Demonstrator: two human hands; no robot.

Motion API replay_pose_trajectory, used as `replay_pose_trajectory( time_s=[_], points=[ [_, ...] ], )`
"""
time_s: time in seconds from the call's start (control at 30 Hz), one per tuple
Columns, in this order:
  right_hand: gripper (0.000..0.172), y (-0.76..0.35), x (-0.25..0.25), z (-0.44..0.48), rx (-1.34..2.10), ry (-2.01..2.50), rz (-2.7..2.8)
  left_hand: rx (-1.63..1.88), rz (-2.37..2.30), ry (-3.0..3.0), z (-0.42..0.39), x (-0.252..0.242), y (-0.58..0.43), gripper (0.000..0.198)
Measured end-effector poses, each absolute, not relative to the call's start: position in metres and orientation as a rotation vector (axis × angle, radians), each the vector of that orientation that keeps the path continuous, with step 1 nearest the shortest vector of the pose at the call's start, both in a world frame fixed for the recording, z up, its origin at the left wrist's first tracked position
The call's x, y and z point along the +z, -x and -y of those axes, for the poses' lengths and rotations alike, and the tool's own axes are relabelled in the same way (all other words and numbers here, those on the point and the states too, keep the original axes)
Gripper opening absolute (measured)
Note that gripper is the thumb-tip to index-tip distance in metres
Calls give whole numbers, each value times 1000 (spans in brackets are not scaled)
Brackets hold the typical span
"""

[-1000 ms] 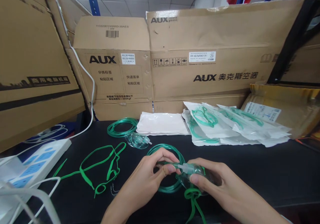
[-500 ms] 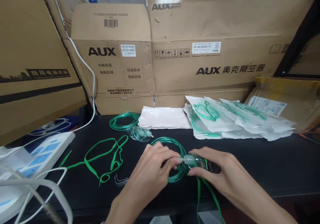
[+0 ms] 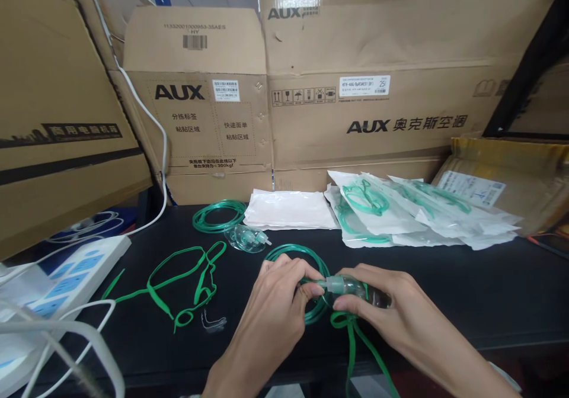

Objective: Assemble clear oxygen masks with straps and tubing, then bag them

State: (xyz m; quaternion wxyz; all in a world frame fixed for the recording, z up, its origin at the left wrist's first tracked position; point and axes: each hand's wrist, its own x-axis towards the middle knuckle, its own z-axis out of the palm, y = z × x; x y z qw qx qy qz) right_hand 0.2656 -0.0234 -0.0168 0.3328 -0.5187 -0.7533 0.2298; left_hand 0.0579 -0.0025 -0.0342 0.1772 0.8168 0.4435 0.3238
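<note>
My right hand (image 3: 391,309) is wrapped round a clear oxygen mask (image 3: 355,290) with a white connector at its left end. My left hand (image 3: 278,303) pinches the end of the green coiled tube (image 3: 306,254) right at that connector. A green elastic strap (image 3: 355,344) hangs from the mask over the table's front edge. Both hands sit low over the black table (image 3: 466,291).
A second clear mask (image 3: 248,238) and tube coil (image 3: 217,215) lie behind my hands, loose green straps (image 3: 186,279) to the left. White flat pouches (image 3: 291,209) and several bagged mask sets (image 3: 413,220) lie at the back. Cardboard boxes (image 3: 355,90) wall the rear; a power strip (image 3: 66,273) is left.
The hands have stayed together at the mask connector, drifting slightly away and the strap now loops under the mask. The view has tilted down a little.
</note>
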Motion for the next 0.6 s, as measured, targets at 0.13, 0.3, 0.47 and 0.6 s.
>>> replay_pose_trajectory(
  time_s=[0.13,0.3,0.47,0.6],
  points=[
    [31,-264,-18,23,796,1385,1877,955,-1261,-2344,2,-37,-60,19],
    [44,-264,-25,20,1022,1402,1809,996,-1261,-2417,1,-40,-63,21],
    [46,-268,-29,15,1135,1359,1798,980,-1243,-2493,0,-38,-62,21],
    [50,-273,-28,13,1175,1303,1782,1020,-1240,-2467,-1,-36,-62,18]
  ],
)
